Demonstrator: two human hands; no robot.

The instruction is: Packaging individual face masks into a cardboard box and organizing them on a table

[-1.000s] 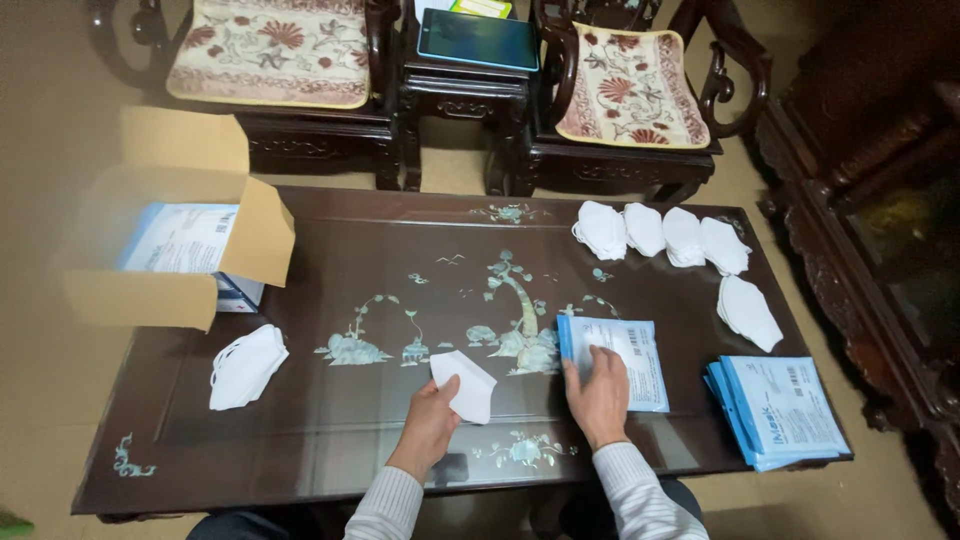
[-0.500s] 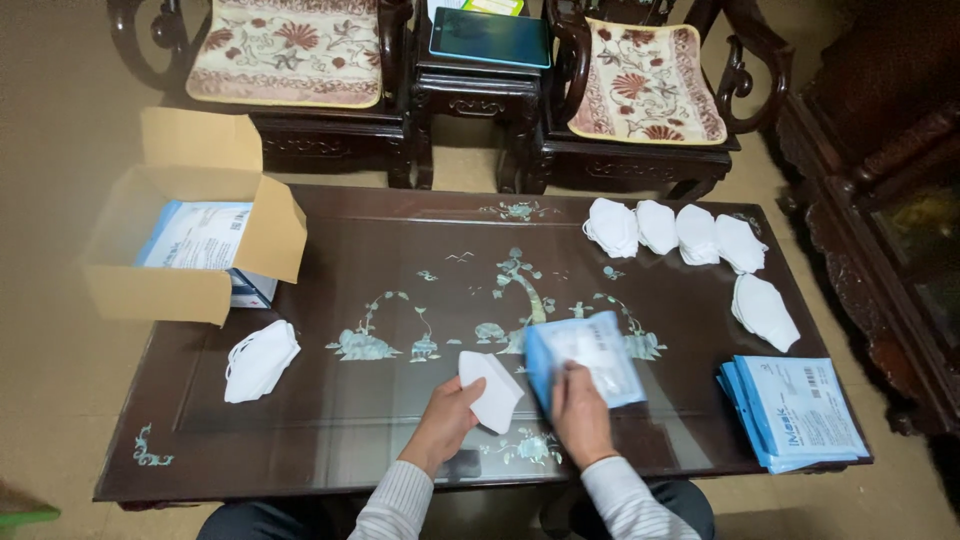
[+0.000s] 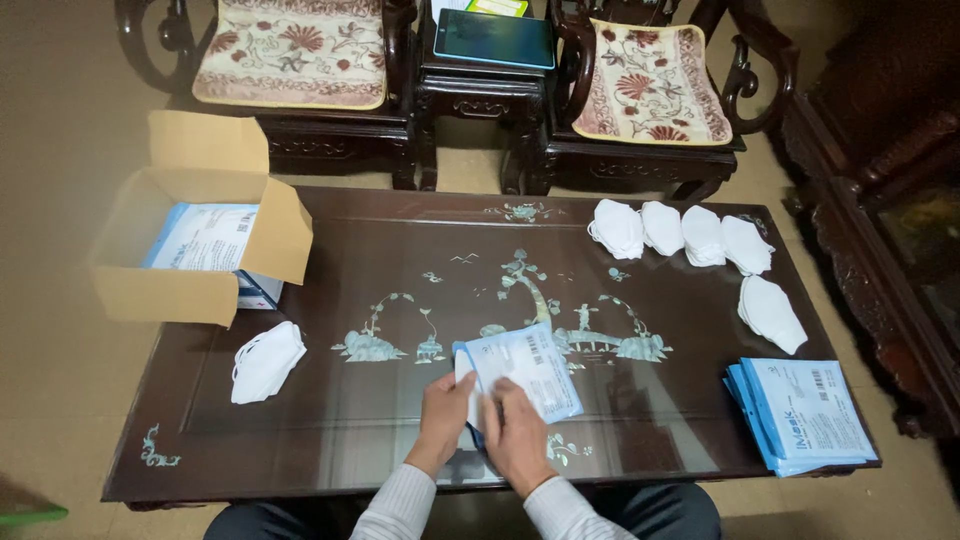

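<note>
Both hands meet at the near edge of the tabletop [image 3: 330, 440]: the left hand [image 3: 443, 415] and right hand [image 3: 520, 440] grip a blue-and-white pouch [image 3: 525, 368] with a white mask [image 3: 465, 395] at its mouth. Five loose masks [image 3: 690, 240] lie unpacked at the far right, one mask [image 3: 265, 360] at left, a pouch stack [image 3: 805, 412] beside, an open box [image 3: 205, 255] behind

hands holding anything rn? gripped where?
Both hands hold one blue-and-white pouch at its near end: left hand at the left corner, right hand on the lower edge. The mask is mostly hidden behind it.
</note>
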